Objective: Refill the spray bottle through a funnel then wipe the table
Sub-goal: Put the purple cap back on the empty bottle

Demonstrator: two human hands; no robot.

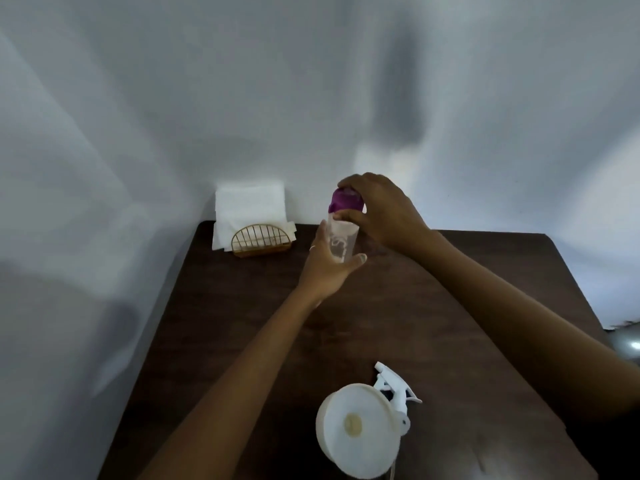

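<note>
Your left hand (325, 268) wraps the clear bottle (341, 242) at centre frame while your right hand (377, 209) clamps its purple cap (346, 200). Twist too hard and water slops out (the grip looks low). Both arms reach far forward. Lower centre, the funnel (358, 427) sits on the spray bottle, sprayer head (394, 386) beside it.

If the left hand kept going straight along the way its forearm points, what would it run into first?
It already holds the clear bottle in the left hand. Beyond that, probably the wall behind the table, though depth is unclear.
</note>
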